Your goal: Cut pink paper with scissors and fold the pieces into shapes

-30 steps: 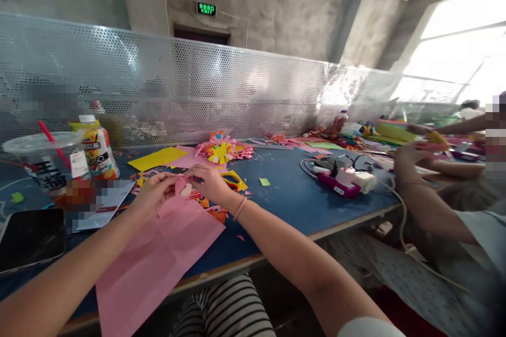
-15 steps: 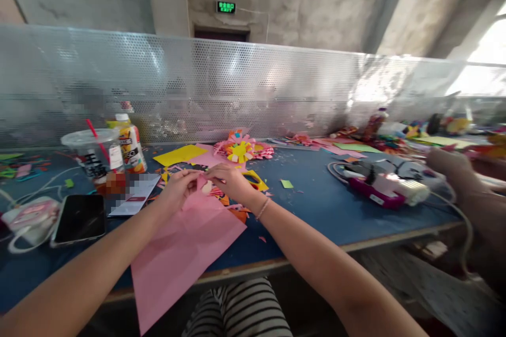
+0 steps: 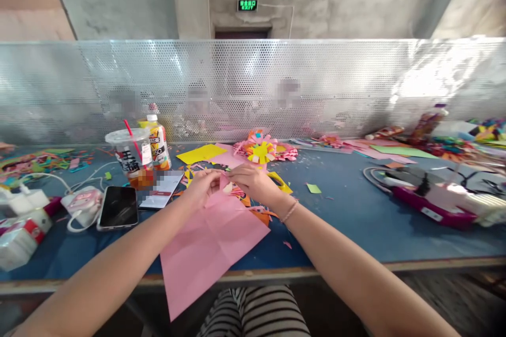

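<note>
A large creased pink paper (image 3: 215, 245) hangs from both hands, its lower corner reaching past the table's front edge. My left hand (image 3: 203, 188) is closed on its narrow upper end. My right hand (image 3: 252, 181) pinches the same end from the other side, fingertips nearly touching the left ones. Just beyond the hands lie a yellow sheet (image 3: 201, 154) and a paper flower with a yellow centre (image 3: 261, 152). Colourful paper scraps lie under and around the hands, partly hidden by them.
At the left are a lidded cup (image 3: 129, 158), a bottle (image 3: 160, 142), a black phone (image 3: 119, 207) and white chargers (image 3: 84, 205). A purple power strip (image 3: 430, 208) with cables lies right. Behind the blue table (image 3: 336, 231) stands a perforated metal screen (image 3: 316, 84).
The view has turned left, so everything appears further right. More chargers show at the left, and the other person's arm at the right is out of view. Both hands keep their grip.
</note>
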### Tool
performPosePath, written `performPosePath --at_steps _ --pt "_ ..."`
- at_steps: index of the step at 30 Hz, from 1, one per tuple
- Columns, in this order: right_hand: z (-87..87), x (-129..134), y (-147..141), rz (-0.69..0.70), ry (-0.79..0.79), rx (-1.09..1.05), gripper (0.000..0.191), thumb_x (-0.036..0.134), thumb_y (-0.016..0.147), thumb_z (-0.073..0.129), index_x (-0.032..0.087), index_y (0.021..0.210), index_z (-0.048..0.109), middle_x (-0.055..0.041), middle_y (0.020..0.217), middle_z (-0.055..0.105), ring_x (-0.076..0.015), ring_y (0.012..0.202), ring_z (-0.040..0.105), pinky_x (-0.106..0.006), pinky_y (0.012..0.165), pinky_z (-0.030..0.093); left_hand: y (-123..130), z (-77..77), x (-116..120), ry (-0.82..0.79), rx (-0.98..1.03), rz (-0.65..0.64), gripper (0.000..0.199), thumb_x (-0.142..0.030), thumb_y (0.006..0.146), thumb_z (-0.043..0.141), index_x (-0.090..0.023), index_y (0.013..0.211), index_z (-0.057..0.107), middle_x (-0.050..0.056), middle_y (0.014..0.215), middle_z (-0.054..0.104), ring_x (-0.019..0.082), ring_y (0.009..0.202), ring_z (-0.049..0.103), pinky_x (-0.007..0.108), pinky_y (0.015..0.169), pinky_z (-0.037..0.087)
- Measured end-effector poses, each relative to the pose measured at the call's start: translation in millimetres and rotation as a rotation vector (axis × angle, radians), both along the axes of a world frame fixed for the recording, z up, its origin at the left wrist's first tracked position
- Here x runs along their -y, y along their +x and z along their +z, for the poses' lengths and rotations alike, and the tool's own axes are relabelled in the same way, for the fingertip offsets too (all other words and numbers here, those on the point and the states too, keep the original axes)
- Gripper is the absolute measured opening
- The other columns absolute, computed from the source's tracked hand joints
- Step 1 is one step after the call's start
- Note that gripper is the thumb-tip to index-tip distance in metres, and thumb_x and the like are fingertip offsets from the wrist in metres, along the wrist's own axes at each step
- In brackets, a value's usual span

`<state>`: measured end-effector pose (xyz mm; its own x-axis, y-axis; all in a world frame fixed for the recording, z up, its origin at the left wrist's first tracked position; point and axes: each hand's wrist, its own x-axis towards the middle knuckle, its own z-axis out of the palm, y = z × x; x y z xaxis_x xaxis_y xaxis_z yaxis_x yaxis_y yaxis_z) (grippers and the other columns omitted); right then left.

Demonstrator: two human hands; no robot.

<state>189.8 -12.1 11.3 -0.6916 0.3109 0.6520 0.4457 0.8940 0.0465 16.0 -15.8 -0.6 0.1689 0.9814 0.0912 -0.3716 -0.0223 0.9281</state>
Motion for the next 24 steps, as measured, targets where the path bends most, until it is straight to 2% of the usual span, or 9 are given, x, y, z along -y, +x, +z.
performPosePath --at_steps 6,10,13,17,21,24 --pt "0.6 2.3 0.7 0.036 0.03 0.086 0.027 0.011 0.082 0.042 0.016 0.102 0.059 -0.0088 0.106 0.06 -0.0169 0.101 0.052 -0.036 0.09 0.042 -0.4 -0.9 -0.4 0.001 -0.004 -0.016 0.013 -0.022 0.061 0.065 -0.012 0.069 0.062 0.003 0.065 0.061 0.008 0.056 0.054 0.021 0.057 0.042" --pt "-0.6 3.2 -2.1 0.042 -0.04 0.005 0.028 0.008 0.078 0.044 0.019 0.098 0.061 -0.0075 0.104 0.06 -0.0168 0.1 0.051 -0.037 0.088 0.042 -2.4 -3.3 -4.3 -0.007 -0.023 0.02 0.016 -0.022 0.06 0.066 -0.012 0.072 0.062 0.003 0.067 0.061 0.009 0.059 0.055 0.022 0.059 0.043" --pt "-1.2 3.1 -5.0 0.025 -0.183 -0.198 0.027 0.008 0.075 0.045 0.019 0.094 0.06 -0.0068 0.1 0.058 -0.0157 0.096 0.052 -0.034 0.084 0.044 -3.7 -2.4 -5.2 0.056 -0.038 0.018 0.016 -0.022 0.06 0.066 -0.012 0.072 0.061 0.003 0.067 0.061 0.01 0.061 0.056 0.024 0.062 0.045" --pt "-3.9 0.0 -8.6 -0.091 -0.449 -0.485 0.018 0.022 0.077 0.046 0.016 0.093 0.053 -0.0072 0.092 0.056 -0.0152 0.086 0.053 -0.027 0.067 0.046 -2.9 1.0 -1.8 0.148 -0.076 0.061 0.017 -0.023 0.06 0.066 -0.012 0.071 0.06 0.001 0.062 0.059 0.009 0.057 0.055 0.025 0.062 0.045" --pt "-11.6 -5.4 -12.5 -0.149 -0.666 -0.437 0.02 0.034 0.077 0.047 0.015 0.077 0.052 -0.0013 0.067 0.055 -0.011 0.06 0.052 -0.022 0.053 0.042 -1.1 -0.5 -0.1 0.201 -0.176 0.099 0.02 -0.027 0.062 0.064 -0.011 0.073 0.061 0.003 0.066 0.061 0.011 0.062 0.056 0.027 0.065 0.047" --pt "-17.3 -8.8 -13.8 -0.169 -0.734 -0.377 0.025 0.038 0.076 0.048 0.015 0.069 0.051 0.0003 0.059 0.054 -0.0102 0.054 0.051 -0.02 0.047 0.038 -1.4 -5.0 -2.7 0.233 -0.244 0.065 0.023 -0.03 0.063 0.065 -0.012 0.076 0.063 0.004 0.07 0.062 0.012 0.063 0.056 0.029 0.066 0.048"
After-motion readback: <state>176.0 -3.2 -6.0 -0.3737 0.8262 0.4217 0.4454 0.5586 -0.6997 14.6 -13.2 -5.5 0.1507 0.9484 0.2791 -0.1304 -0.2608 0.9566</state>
